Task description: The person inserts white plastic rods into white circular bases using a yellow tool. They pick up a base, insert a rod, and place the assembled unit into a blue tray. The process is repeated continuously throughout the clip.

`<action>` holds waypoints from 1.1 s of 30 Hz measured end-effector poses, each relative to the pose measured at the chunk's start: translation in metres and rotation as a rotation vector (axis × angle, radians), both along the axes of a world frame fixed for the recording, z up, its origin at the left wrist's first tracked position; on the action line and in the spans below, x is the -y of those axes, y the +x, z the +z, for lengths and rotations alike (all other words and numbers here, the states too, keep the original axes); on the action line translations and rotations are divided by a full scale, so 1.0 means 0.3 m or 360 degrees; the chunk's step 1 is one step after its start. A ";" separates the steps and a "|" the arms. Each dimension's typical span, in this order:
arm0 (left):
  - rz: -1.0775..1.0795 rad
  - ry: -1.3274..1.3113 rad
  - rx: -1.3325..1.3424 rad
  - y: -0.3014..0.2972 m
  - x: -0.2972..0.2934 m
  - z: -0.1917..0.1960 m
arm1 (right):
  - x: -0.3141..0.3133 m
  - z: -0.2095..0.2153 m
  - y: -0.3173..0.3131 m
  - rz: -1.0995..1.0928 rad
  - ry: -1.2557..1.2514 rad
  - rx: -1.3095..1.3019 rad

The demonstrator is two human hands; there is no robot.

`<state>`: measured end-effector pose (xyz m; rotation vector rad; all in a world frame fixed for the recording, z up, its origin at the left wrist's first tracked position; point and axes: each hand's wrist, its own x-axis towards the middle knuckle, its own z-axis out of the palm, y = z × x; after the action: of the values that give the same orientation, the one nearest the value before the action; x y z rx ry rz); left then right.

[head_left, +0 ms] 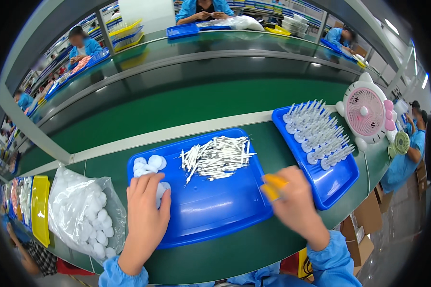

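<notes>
My left hand (147, 205) is over the left end of a blue tray (215, 215), its fingers curled round a white round disc (161, 190) between fingers and thumb. Several more white discs (148, 165) lie just beyond its fingertips. A loose heap of thin white sticks (218, 158) fills the tray's far middle. Near the tray's right edge, my right hand (294, 201) is closed and blurred by motion. Yellow shapes show at its thumb and forefinger, either finger covers or something held; anything between the fingertips cannot be made out.
A clear plastic bag of white discs (88, 215) lies left, beside a yellow tray (40, 210). At right, another blue tray (330, 191) holds rows of upright clear pieces (318, 134). A pink-and-white fan (364, 111) stands beyond. Across the green bench, a co-worker (206, 9) sits.
</notes>
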<state>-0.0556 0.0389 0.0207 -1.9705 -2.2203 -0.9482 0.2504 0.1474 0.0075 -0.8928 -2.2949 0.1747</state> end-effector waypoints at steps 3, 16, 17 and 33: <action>0.0069 -0.0215 -0.0277 -0.023 -0.035 -0.019 | 0.011 -0.029 -0.179 0.0279 -0.0153 0.0151; 0.0073 -0.0250 0.0313 -0.047 0.028 0.003 | -0.008 -0.066 -0.254 0.0288 -0.0216 0.0334; 0.0101 -0.0257 0.0348 -0.044 0.038 0.011 | 0.007 -0.048 -0.230 0.0309 -0.0279 0.0389; -0.0074 -0.0246 0.1314 0.050 0.090 -0.038 | 0.032 -0.011 -0.196 0.0406 -0.0424 0.0431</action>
<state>-0.0408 0.0119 0.0092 -1.9053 -2.6784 -1.9278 0.1914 0.1377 0.0041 -0.7874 -2.6806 0.5080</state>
